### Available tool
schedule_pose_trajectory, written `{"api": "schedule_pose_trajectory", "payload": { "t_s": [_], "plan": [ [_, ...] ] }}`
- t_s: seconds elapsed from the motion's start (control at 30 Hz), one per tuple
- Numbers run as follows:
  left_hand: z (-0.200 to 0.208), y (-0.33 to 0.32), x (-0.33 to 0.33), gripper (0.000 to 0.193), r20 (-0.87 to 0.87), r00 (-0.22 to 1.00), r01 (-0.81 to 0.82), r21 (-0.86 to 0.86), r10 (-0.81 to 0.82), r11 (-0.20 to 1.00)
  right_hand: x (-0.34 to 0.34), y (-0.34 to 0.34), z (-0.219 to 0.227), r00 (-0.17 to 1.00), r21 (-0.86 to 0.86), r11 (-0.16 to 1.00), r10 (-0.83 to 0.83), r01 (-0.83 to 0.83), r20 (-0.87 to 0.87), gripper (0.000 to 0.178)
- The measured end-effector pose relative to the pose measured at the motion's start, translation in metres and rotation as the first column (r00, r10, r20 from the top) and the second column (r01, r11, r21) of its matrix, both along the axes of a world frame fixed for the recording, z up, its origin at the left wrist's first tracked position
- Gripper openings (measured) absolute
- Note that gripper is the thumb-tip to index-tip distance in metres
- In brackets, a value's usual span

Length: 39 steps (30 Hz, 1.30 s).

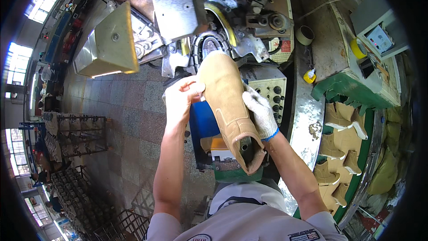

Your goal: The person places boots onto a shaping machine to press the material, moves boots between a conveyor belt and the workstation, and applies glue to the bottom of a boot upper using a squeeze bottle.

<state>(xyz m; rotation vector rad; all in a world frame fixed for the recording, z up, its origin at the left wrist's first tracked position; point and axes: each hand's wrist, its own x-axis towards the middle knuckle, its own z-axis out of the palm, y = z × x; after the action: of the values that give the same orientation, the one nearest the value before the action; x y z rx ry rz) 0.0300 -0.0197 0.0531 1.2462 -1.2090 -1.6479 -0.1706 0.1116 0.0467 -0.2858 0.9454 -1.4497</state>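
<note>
A tan shoe upper with a dark last inside its opening is held between my two hands, just in front of the metal jaws of a shoe machine. Its toe end points at the jaws and the heel opening faces me. My bare left hand pinches the upper's left edge with thumb and fingertips. On the other side my right hand, in a white knit glove with a blue cuff, grips the shoe's side; part of its fingers is hidden behind the upper.
A beige machine cover juts out at the left. A button panel sits behind my right hand. To the right, a green-edged rack carries several tan shoes, below a workbench with yellow tape. Racks of shoes stand on the tiled floor far left.
</note>
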Motion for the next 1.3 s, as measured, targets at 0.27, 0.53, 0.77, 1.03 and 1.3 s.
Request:
{"api": "schedule_pose_trajectory", "payload": {
  "t_s": [0.27, 0.53, 0.77, 1.03, 1.3],
  "plan": [
    [-0.008, -0.023, -0.011, 0.047, -0.209, 0.955, -0.229, -0.071, 0.210, 0.971, 0.009, -0.062, -0.010, 0.993, -0.022, 0.993, -0.114, 0.114, -0.025, 0.057],
    [-0.036, 0.036, -0.042, 0.065, -0.272, 0.939, -0.071, 0.442, 0.209, 0.894, 0.020, -0.072, -0.035, 0.977, 0.096, 0.974, -0.194, 0.203, -0.092, 0.043],
    [-0.033, 0.018, -0.032, 0.072, -0.290, 0.953, 0.023, 0.358, 0.088, 0.933, 0.034, -0.078, -0.035, 0.959, 0.063, 0.957, -0.282, 0.283, -0.032, 0.041],
    [-0.067, 0.031, -0.035, 0.072, -0.096, 0.991, -0.076, 0.152, 0.091, 0.985, 0.029, -0.060, -0.048, 0.942, 0.143, 0.969, -0.154, 0.203, -0.298, 0.044],
    [-0.225, 0.156, 0.091, 0.083, 0.822, 0.486, 0.632, -0.094, -0.298, 0.769, -0.050, 0.115, -0.091, 0.933, 0.078, 0.930, -0.353, 0.359, -0.073, 0.051]
  ]
}}
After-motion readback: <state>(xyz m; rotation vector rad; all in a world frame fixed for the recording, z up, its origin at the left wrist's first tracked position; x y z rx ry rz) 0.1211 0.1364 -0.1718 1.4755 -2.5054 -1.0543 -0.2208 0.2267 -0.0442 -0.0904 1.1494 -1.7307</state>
